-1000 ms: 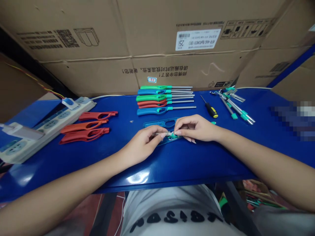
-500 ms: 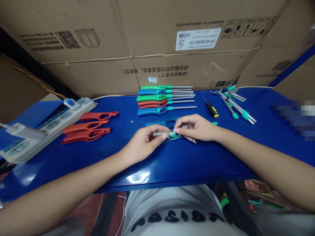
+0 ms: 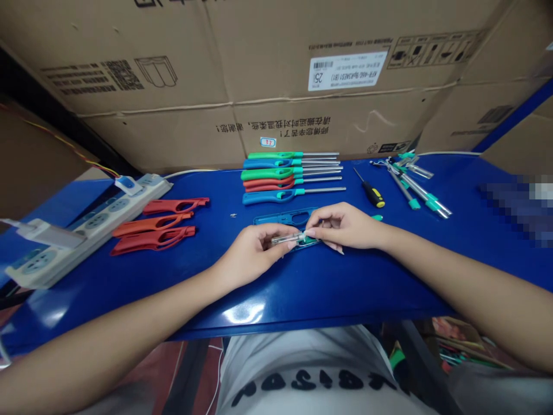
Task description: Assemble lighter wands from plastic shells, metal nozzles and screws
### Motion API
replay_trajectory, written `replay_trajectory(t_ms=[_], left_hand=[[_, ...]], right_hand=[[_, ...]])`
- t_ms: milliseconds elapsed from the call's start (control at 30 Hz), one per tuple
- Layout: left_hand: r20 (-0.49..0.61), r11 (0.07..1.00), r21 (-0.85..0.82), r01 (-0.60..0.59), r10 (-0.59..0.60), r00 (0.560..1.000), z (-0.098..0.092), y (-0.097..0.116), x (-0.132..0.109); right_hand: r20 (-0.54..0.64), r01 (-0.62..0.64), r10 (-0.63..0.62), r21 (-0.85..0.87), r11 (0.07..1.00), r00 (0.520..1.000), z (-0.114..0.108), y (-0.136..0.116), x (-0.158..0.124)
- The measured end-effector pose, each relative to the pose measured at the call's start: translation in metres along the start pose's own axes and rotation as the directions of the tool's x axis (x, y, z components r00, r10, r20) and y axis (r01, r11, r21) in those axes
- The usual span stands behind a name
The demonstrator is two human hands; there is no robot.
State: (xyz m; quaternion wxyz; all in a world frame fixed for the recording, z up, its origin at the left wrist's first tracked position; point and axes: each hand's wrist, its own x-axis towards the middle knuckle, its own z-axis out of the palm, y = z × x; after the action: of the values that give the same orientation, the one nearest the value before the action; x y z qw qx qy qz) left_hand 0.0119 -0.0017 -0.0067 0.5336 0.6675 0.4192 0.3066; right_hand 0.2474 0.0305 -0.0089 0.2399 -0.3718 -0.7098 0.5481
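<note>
The clear lighter fuel tank (image 3: 285, 238) should be light, stiff, smooth and perhaps slippery; its plain barrel looks the safest hold, the pale end fitting (image 3: 305, 234) likely delicate. It is a slim transparent cylinder, pinched between thumb and fingers of the left hand (image 3: 250, 251). The right hand (image 3: 345, 226) pinches the fitting, just beside a blue handle shell (image 3: 276, 219) on the tabletop (image 3: 276, 282).
</note>
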Motion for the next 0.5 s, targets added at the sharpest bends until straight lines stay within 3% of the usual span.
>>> replay_trajectory(t_ms=[267,500], left_hand=[[-0.044,1.000,0.004,0.011,-0.011,0.999,-0.001,0.001,0.003],[-0.045,0.999,-0.045,0.000,-0.002,0.999,0.001,-0.002,0.003]], right_hand=[[0.097,0.001,-0.014,0.139,0.990,0.995,-0.008,0.000,0.001],[0.111,0.069,-0.074,0.052,0.996,0.991,-0.011,0.007,-0.001]])
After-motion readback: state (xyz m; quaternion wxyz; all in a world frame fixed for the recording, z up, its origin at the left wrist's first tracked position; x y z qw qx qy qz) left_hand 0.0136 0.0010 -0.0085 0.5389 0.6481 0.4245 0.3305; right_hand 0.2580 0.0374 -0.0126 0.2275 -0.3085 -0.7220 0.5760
